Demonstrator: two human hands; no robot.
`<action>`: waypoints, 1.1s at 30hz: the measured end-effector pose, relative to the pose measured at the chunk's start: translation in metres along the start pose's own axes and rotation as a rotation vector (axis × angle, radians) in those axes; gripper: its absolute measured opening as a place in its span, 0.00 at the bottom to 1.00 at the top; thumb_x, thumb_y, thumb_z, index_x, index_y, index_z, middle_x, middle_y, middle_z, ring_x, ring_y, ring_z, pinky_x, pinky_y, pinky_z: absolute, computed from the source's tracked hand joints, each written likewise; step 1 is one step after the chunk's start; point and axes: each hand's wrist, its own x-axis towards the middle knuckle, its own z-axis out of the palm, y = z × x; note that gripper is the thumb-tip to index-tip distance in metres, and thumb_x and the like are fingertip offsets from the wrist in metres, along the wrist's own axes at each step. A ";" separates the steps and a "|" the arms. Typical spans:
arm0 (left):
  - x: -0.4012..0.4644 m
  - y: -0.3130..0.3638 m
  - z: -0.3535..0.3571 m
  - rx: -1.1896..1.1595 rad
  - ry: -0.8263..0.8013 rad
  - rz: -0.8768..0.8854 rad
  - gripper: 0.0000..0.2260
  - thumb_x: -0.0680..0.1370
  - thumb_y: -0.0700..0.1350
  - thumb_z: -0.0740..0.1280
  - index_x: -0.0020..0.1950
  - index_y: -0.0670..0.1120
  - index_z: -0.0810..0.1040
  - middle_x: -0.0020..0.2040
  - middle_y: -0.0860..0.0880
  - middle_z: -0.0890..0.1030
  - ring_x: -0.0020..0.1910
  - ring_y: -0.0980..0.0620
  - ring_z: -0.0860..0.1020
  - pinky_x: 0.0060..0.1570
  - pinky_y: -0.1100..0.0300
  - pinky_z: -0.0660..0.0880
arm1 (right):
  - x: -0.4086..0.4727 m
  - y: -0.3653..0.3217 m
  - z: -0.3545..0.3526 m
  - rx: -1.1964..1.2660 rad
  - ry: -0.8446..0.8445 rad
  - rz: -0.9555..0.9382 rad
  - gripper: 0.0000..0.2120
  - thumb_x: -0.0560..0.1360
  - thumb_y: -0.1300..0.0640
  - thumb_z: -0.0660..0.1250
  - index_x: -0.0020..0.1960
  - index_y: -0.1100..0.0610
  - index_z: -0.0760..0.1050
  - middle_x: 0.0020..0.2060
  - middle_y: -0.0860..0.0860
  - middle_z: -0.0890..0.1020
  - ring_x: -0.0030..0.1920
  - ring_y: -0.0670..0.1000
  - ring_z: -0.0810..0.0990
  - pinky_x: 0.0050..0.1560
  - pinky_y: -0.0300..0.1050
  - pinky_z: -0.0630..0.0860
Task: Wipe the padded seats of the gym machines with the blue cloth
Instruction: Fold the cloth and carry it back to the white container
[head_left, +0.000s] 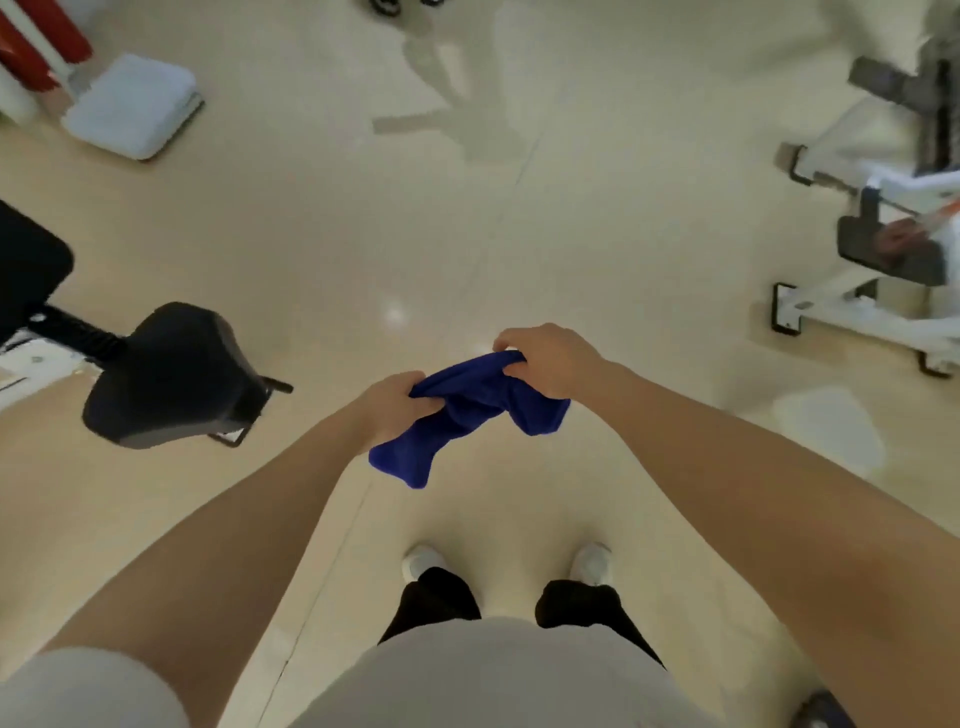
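So the floor (322, 218) is taking up most of the shot, pale and shiny, with a light glaring off it near the middle. Over on the right a white machine frame (857, 306) is standing with dark pads on it, pretty blurry. On the left a black padded seat (171, 374) is sticking out on its post, well apart from the hands. A folded white towel (130, 106) is lying on the floor up in the top left. The blue cloth (467, 415) is hanging bunched up in the air over the floor, in front of the person's white shoes. The left hand (389, 410) is gripping one end, the right hand (545, 364) is clutching the other.
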 end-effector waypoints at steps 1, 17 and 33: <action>0.008 0.020 0.016 0.000 -0.028 0.033 0.07 0.78 0.47 0.61 0.51 0.45 0.75 0.44 0.49 0.79 0.44 0.48 0.75 0.44 0.58 0.71 | -0.016 0.025 -0.003 0.011 0.015 0.049 0.10 0.77 0.56 0.58 0.56 0.53 0.74 0.47 0.52 0.79 0.47 0.56 0.77 0.47 0.50 0.74; 0.054 0.311 0.377 -0.299 -0.469 0.121 0.13 0.79 0.44 0.60 0.63 0.42 0.72 0.60 0.43 0.79 0.56 0.44 0.78 0.52 0.49 0.77 | -0.288 0.363 0.007 0.861 0.605 0.794 0.06 0.77 0.56 0.59 0.46 0.59 0.68 0.35 0.49 0.72 0.41 0.52 0.72 0.40 0.43 0.68; 0.210 0.492 0.517 -0.141 -0.702 0.138 0.16 0.79 0.53 0.60 0.61 0.46 0.74 0.59 0.43 0.80 0.60 0.45 0.78 0.64 0.44 0.71 | -0.285 0.559 -0.050 1.006 0.771 1.017 0.08 0.76 0.55 0.62 0.48 0.60 0.74 0.42 0.51 0.77 0.44 0.52 0.75 0.39 0.40 0.71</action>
